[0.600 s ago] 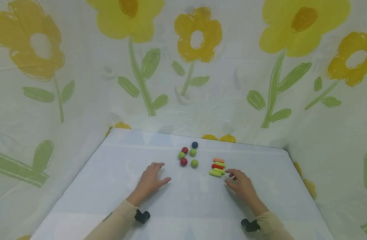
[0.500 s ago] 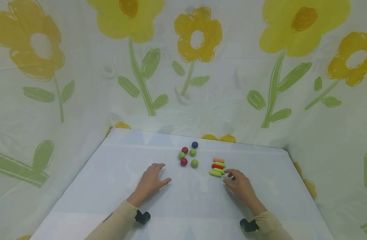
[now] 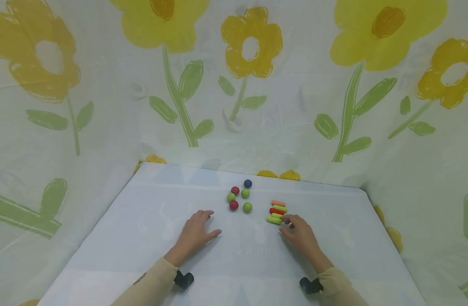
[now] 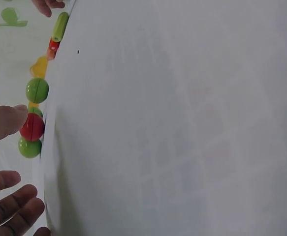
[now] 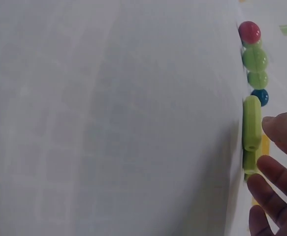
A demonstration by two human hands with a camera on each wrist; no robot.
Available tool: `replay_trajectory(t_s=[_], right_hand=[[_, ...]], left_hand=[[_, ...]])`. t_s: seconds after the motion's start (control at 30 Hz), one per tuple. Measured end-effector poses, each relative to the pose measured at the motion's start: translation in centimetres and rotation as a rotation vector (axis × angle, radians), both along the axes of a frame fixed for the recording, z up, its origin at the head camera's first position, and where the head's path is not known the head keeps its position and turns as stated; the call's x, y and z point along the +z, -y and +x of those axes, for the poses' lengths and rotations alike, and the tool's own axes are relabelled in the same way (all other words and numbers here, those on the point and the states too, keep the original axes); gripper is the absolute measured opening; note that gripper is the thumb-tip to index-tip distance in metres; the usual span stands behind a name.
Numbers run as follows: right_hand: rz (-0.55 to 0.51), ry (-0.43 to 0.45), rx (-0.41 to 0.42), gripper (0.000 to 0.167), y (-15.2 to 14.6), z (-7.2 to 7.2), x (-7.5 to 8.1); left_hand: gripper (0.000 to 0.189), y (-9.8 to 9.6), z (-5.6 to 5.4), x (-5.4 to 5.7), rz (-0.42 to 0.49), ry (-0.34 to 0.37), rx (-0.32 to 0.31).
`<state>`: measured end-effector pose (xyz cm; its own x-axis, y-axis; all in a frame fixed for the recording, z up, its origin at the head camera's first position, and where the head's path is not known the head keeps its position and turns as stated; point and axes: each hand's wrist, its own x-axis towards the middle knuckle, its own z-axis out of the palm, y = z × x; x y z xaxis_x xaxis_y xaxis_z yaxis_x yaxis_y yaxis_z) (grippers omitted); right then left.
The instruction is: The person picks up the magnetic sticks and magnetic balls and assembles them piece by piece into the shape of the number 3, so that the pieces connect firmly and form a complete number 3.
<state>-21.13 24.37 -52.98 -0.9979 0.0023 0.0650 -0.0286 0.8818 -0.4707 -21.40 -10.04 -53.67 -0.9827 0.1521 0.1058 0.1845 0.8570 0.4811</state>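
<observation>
My right hand (image 3: 302,236) hovers at the near right end of a row of short rods, fingers loosely bent and thumb apart. Its index fingertip overlaps a yellow-green rod in the head view. The row has an orange rod (image 3: 278,203) at the back, a red rod (image 3: 277,211) in the middle and a yellow-green rod (image 3: 274,220) in front. In the right wrist view, thumb and fingers are beside the front rod (image 5: 252,123), holding nothing. My left hand (image 3: 193,231) is spread over the table, left of and nearer than the balls, with nothing in its grasp.
Left of the rods lies a loose cluster of glossy balls: a blue ball (image 3: 247,183) at the back, red balls including one red ball (image 3: 234,205) in front, and several green ones such as a green ball (image 3: 247,207). A flower-printed curtain (image 3: 257,110) surrounds the white table (image 3: 234,272).
My right hand has moved a little left, bringing its index fingertip over the front rods. The left hand has shifted slightly right and nearer. Balls and rods stay in place.
</observation>
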Motion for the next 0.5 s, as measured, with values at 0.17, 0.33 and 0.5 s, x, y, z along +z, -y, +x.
replay_trajectory(t_s=[0.17, 0.33, 0.5], right_hand=[[-0.008, -0.014, -0.005, 0.033, 0.4, -0.4, -0.1], [-0.016, -0.024, -0.023, 0.030, 0.8, -0.7, -0.6], [-0.025, -0.025, -0.036, 0.028, 1.1, -0.9, -0.9]], left_hand=[[0.067, -0.3, 0.2, 0.0, 0.011, -0.014, -0.014], [0.066, -0.6, 0.5, -0.1, 0.015, -0.021, -0.034], [0.065, -0.9, 0.7, -0.2, 0.027, -0.009, -0.043]])
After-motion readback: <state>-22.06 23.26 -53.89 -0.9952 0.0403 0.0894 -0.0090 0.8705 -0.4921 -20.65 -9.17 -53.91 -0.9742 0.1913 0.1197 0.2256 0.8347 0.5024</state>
